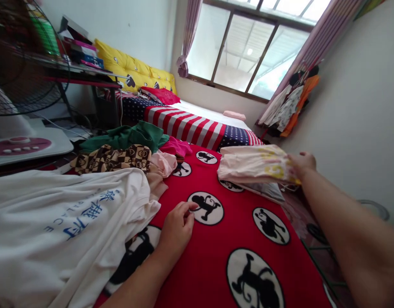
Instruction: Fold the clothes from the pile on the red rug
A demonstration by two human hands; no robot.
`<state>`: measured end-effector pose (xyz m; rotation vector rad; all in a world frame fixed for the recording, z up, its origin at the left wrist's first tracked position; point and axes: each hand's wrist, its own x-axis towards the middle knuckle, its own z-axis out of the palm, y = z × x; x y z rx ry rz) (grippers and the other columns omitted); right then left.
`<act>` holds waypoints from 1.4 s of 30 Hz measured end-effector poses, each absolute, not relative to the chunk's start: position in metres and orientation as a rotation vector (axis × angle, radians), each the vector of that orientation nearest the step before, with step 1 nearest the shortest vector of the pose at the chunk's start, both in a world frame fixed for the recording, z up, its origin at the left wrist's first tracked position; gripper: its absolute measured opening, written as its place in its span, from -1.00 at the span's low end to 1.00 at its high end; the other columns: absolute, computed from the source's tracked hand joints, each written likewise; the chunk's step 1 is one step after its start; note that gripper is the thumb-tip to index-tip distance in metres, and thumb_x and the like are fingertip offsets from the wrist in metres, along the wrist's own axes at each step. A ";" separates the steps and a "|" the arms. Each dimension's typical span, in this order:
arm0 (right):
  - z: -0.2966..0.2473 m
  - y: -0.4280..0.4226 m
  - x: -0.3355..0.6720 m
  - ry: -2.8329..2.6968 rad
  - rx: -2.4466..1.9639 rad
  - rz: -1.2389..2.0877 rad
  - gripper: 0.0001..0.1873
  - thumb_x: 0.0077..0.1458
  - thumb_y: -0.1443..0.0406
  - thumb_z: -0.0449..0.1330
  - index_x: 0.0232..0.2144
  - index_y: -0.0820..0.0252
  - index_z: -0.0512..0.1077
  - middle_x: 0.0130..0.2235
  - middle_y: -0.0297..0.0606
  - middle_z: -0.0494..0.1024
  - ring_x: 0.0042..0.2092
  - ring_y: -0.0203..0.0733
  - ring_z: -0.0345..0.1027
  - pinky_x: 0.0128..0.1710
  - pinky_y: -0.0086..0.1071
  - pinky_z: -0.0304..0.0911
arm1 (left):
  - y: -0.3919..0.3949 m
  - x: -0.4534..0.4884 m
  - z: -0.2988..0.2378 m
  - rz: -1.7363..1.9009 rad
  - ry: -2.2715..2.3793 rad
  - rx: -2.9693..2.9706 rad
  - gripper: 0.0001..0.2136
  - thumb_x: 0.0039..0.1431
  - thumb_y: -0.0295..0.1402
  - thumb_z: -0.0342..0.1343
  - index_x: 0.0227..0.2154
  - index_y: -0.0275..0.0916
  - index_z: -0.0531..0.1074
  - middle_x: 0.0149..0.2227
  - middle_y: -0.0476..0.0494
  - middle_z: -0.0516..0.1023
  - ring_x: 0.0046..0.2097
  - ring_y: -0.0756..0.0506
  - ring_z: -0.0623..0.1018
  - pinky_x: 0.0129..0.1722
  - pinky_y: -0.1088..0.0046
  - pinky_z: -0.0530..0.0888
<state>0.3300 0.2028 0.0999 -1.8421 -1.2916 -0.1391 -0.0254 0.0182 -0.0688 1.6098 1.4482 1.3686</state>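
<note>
Folded garment held at the bed's right edge

The right hand point(301, 164) is closed on the end of a folded pale pink garment with yellow print point(253, 169), lying at the right edge of the red fleece blanket with black-and-white cartoon circles point(235, 231); the left hand point(177, 227) rests there, fingers curled against thumb, beside a white T-shirt with blue lettering point(56, 222)

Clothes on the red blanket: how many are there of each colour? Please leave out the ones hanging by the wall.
White: 1, the printed T-shirt
Brown: 1, the checked garment
Green: 1, the green garment
Bright pink: 1, the bright pink garment
Pale pink: 2, the loose piece and the folded garment in the right hand
Total: 6 (the grey layer beneath is unclear)
</note>
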 end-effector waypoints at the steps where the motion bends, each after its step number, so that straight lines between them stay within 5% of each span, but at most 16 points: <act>1: 0.079 0.196 0.341 -1.200 -1.911 -0.140 -0.34 0.02 0.31 0.16 0.09 0.73 0.18 -0.09 0.49 0.39 -0.10 0.16 0.36 -0.23 -0.09 0.21 | 0.018 -0.025 -0.069 1.360 1.460 1.624 -0.76 0.04 -0.53 0.01 -0.28 -0.18 0.50 -0.26 -0.09 0.57 -0.29 -0.07 0.53 -0.27 0.43 0.44; 9: -0.031 0.108 0.312 -1.236 -1.830 -0.008 -0.55 -0.03 0.24 0.12 -0.06 0.32 0.36 -0.05 0.01 0.47 -0.08 -0.04 0.39 -0.08 -0.21 0.28 | 0.018 -0.025 -0.069 1.337 1.465 1.679 -0.76 0.04 -0.55 0.01 -0.29 -0.19 0.50 -0.25 -0.09 0.57 -0.28 -0.07 0.54 -0.24 0.43 0.45; 15: -0.047 0.008 0.205 -1.266 -1.378 0.607 -0.64 -0.10 0.17 0.22 -0.22 0.20 0.43 -0.06 -0.06 0.50 -0.06 -0.04 0.42 -0.04 -0.17 0.31 | 0.018 -0.028 -0.068 1.315 1.443 1.733 -0.78 0.05 -0.55 0.03 -0.28 -0.21 0.51 -0.23 -0.12 0.57 -0.25 -0.09 0.54 -0.18 0.38 0.45; 20: -0.055 -0.053 0.127 -0.941 -1.285 0.983 -0.65 -0.14 0.20 0.27 -0.22 0.14 0.43 -0.21 -0.18 0.57 -0.16 -0.07 0.48 -0.33 -0.31 0.41 | 0.014 -0.032 -0.067 1.379 1.343 1.698 -0.78 0.01 -0.56 0.07 -0.29 -0.22 0.53 -0.26 -0.12 0.58 -0.24 -0.09 0.55 -0.13 0.36 0.45; 34: -0.071 -0.070 0.119 -1.086 -1.146 0.934 -0.71 -0.02 0.20 0.21 -0.23 0.17 0.36 -0.22 -0.23 0.52 -0.31 -0.18 0.47 -0.32 -0.31 0.37 | 0.005 -0.029 -0.060 1.217 1.332 1.723 -0.78 0.01 -0.60 0.07 -0.31 -0.30 0.55 -0.23 -0.18 0.56 -0.24 -0.06 0.54 -0.13 0.38 0.46; 39: -0.070 -0.073 0.118 -1.083 -1.112 0.969 -0.73 -0.01 0.22 0.20 -0.23 0.18 0.36 -0.23 -0.24 0.51 -0.32 -0.21 0.46 -0.32 -0.34 0.34 | -0.004 -0.045 -0.016 0.914 1.178 1.724 -0.86 0.03 -0.43 0.17 -0.34 -0.31 0.58 -0.42 -0.14 0.59 -0.40 -0.08 0.55 -0.31 0.40 0.50; 42: -0.070 -0.073 0.118 -1.077 -1.107 0.987 -0.74 -0.02 0.22 0.20 -0.24 0.18 0.37 -0.24 -0.24 0.51 -0.31 -0.21 0.45 -0.32 -0.34 0.34 | -0.008 -0.083 0.027 1.008 1.130 1.829 -0.84 -0.17 -0.40 0.33 -0.45 -0.31 0.56 -0.40 -0.12 0.58 -0.25 -0.14 0.57 -0.08 0.33 0.44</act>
